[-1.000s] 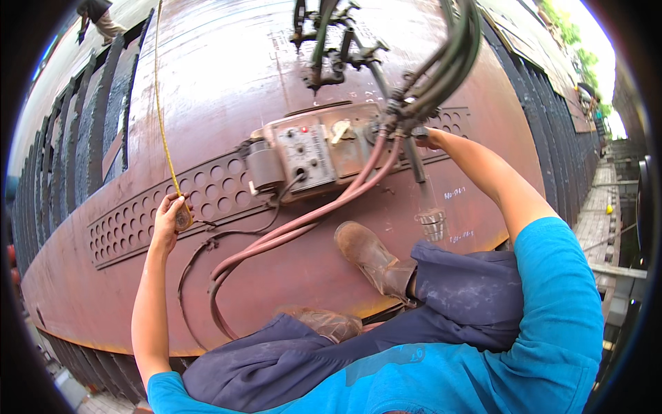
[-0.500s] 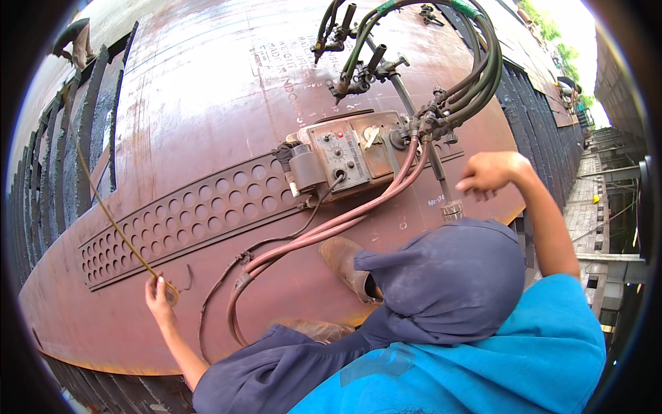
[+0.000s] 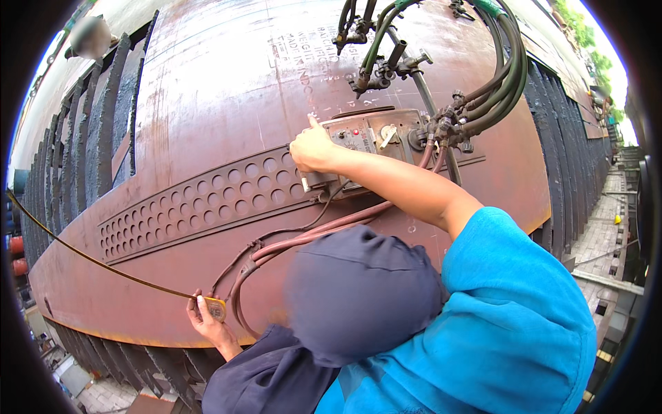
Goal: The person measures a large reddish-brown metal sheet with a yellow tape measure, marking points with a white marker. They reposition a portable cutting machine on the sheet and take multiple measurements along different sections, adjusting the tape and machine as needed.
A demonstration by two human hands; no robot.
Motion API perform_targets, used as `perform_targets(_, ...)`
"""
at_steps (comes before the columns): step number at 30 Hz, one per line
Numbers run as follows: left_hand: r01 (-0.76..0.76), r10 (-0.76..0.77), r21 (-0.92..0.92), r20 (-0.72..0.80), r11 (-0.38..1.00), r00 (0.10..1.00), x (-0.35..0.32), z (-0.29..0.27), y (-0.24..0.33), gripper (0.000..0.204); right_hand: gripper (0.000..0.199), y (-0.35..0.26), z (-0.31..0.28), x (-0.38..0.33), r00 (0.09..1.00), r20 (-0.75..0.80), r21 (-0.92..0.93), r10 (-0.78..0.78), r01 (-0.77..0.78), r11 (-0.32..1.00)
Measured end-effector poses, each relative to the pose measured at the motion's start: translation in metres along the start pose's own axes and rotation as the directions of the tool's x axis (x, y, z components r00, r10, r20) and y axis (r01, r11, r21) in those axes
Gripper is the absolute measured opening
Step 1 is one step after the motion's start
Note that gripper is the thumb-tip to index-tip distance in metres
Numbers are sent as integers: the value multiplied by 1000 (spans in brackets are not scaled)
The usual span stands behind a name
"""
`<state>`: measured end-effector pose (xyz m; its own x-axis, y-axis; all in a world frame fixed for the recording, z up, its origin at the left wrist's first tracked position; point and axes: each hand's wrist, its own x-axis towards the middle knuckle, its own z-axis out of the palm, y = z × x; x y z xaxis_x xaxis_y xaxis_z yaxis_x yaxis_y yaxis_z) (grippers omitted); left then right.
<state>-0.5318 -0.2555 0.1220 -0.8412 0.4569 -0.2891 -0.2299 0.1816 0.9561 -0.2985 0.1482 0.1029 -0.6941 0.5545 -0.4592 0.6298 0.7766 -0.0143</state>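
Steel fills the head view: a broad, rust-brown steel plate [image 3: 221, 90] curving away under the fisheye, with faint chalky markings near its top and a dark perforated track [image 3: 200, 200] of round holes running across it from lower left to centre.

At the upper end of that track sits the cutting machine [image 3: 372, 148], a boxy grey carriage with a worn control face carrying a small red button, a round knob and a couple of switches. Dark green hoses [image 3: 507, 65] loop in from the top right and meet brass-coloured fittings beside it; reddish hoses [image 3: 310, 241] trail from its lower edge down across the plate in a long curl.

The right hand [image 3: 314, 148] lies on the left end of the machine's control face, fingers curled loosely and thumb raised, pressing against the box rather than wrapped around anything.

The left hand [image 3: 207, 321] is low on the plate near its bottom edge, fingers closed around a yellow tape measure [image 3: 216, 308]. Its thin blade stretches out taut to the left edge of the picture, well apart from the machine.

A dark blue knee [image 3: 358, 293] rises between the two arms, and a bright blue sleeve [image 3: 510, 303] covers the right upper arm. Stacked dark plates [image 3: 76, 131] stand edge-on beyond the left side.
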Motion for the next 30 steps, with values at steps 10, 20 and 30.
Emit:
perform_targets(10,60,-59,-31,49,998,997,-49,12,3,21,30,6,-13,-1,998,68,57,18,-22,998)
perform_targets(20,45,-51,89,61,995,997,-55,-25,20,20,34,22,8,16,986,155,52,52,-61,997)
perform_targets(30,-130,150,352,-29,927,988,6,-71,137,27,41,40,18,18,979,197,129,44,-70,989)
